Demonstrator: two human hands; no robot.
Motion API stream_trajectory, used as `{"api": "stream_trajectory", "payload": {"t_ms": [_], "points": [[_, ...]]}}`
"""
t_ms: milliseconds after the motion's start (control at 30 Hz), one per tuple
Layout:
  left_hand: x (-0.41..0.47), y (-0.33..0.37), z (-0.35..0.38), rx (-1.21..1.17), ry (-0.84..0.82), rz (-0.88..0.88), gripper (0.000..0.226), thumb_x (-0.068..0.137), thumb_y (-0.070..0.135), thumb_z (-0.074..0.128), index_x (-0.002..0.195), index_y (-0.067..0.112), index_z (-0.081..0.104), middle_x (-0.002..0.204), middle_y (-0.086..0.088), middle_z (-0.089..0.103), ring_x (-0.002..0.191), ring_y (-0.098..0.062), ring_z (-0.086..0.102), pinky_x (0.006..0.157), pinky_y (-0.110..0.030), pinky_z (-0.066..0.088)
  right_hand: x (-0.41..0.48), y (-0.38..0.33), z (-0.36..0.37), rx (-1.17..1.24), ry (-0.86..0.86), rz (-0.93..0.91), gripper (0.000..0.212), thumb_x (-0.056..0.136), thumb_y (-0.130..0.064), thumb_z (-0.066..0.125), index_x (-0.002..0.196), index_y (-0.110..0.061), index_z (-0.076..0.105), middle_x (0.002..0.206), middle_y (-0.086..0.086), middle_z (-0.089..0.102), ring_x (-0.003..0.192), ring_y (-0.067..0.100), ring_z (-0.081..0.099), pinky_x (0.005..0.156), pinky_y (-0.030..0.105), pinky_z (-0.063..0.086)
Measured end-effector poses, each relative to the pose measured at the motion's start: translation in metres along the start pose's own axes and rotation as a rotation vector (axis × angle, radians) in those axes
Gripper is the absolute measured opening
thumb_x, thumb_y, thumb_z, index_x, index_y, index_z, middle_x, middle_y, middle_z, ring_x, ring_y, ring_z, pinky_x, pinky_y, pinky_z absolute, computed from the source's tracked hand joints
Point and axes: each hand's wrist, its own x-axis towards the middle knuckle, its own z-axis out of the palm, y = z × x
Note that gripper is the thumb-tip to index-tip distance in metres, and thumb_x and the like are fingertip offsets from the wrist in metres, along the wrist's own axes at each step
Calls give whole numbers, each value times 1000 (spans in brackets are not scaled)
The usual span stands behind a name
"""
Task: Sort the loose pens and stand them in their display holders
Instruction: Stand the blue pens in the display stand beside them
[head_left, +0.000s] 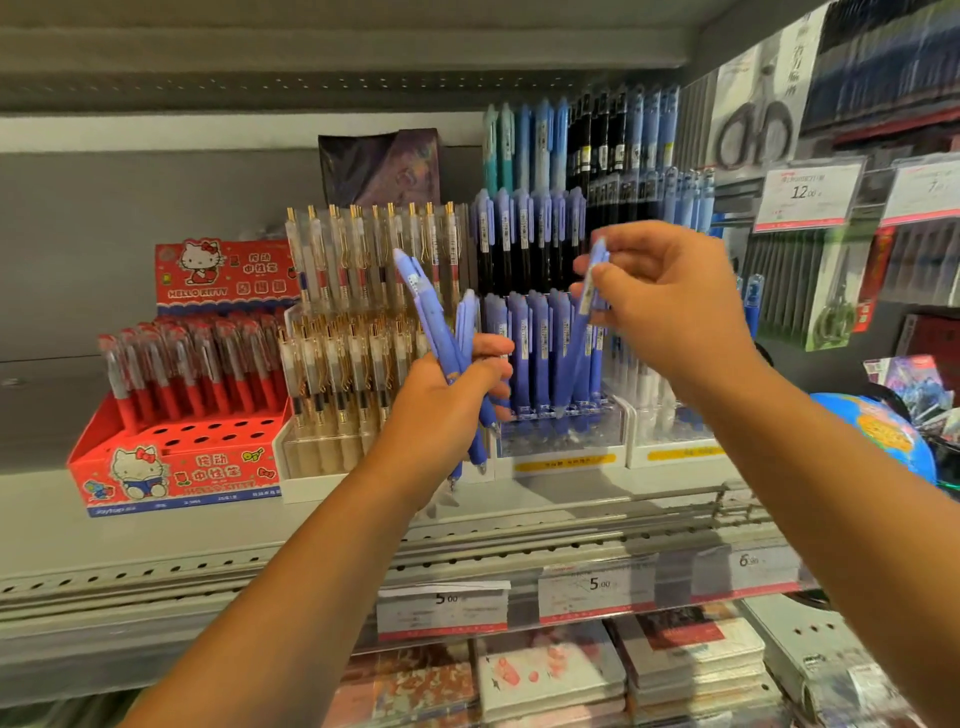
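My left hand (447, 410) grips a bundle of several loose periwinkle-blue pens (434, 322), tips down, fanned out in front of the shelf. My right hand (670, 296) pinches a single blue pen (592, 283) by its upper end, above the front row of the tiered clear display holder (561, 436). That holder carries rows of matching blue pens (535, 348) standing upright. The single pen's lower part slants down toward that front row.
A clear holder of gold-clip pens (343, 364) stands left of the blue ones. Further left is a red Hello Kitty box (171, 441) with red pens and open holes. Hanging scissors packs (826, 291), a globe (883, 431) and price tags (597, 592) are at the right and below.
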Motion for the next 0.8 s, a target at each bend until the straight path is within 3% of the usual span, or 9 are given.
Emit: {"api": "stream_trajectory", "payload": {"t_ms": [100, 200, 300, 400, 433, 533, 633, 700, 800], "points": [[0, 0, -1, 8, -4, 5, 16, 100, 13, 53, 98, 24, 65, 69, -2, 55, 52, -15, 49, 55, -25, 50, 6, 7, -7, -294, 61, -168, 24, 95, -4, 57, 117, -11, 64, 86, -17, 62, 73, -15, 61, 71, 4, 50], [-1, 0, -1, -35, -35, -10, 15, 100, 12, 52, 99, 22, 64, 67, -1, 54, 49, -18, 44, 50, -25, 46, 3, 17, -4, -476, 64, -226, 27, 96, -5, 55, 121, -9, 63, 87, -12, 58, 70, -6, 56, 68, -5, 38], [-1, -1, -2, -36, -53, -8, 15, 100, 13, 52, 103, 23, 62, 66, -1, 56, 48, -17, 45, 49, -30, 44, -1, 26, 0, -533, 40, -192, 31, 98, -6, 52, 128, -9, 58, 91, -7, 56, 72, 7, 52, 69, 6, 45], [-2, 0, -1, -97, -63, -33, 14, 100, 12, 53, 107, 24, 56, 67, 1, 58, 49, -15, 45, 45, -28, 41, -3, 28, 0, -617, 5, -188, 31, 98, -6, 53, 129, -13, 54, 96, 6, 63, 81, 26, 60, 76, 45, 54], [-3, 0, -1, -120, -66, -39, 13, 100, 12, 53, 108, 23, 53, 69, -1, 57, 50, -14, 45, 43, -27, 40, -3, 27, 0, -663, -16, -204, 30, 97, -4, 55, 126, -13, 55, 100, 11, 65, 87, 31, 62, 77, 50, 54], [-3, -1, -1, -94, -68, -10, 7, 101, 20, 54, 100, 13, 51, 73, -9, 54, 51, -16, 46, 42, -26, 37, 3, 23, 1, -863, -60, -224, 34, 90, 7, 56, 120, -9, 60, 110, 14, 64, 97, 36, 59, 79, 48, 52], [-4, 0, -2, -85, -51, 55, 23, 102, 23, 53, 81, 17, 58, 71, -10, 54, 52, -21, 47, 43, -27, 39, 6, 19, -1, -1045, -73, -203, 30, 87, 11, 52, 111, -4, 60, 96, 16, 62, 81, 36, 54, 65, 44, 50], [-5, 2, -3, -71, -33, 96, 19, 103, 23, 51, 87, 16, 60, 72, -5, 62, 53, -20, 53, 47, -26, 44, 5, 17, -1, -1180, -101, -194, 30, 84, 13, 51, 108, -4, 57, 76, 9, 52, 64, 31, 45, 48, 34, 35], [-6, 3, -3, -64, -49, 116, 18, 103, 19, 48, 104, 4, 58, 78, 3, 72, 61, -14, 64, 56, -22, 51, 2, 15, -1, -1319, -146, -161, 37, 81, 15, 51, 112, -5, 53, 62, 4, 35, 50, 24, 32, 42, 28, 18]]}}
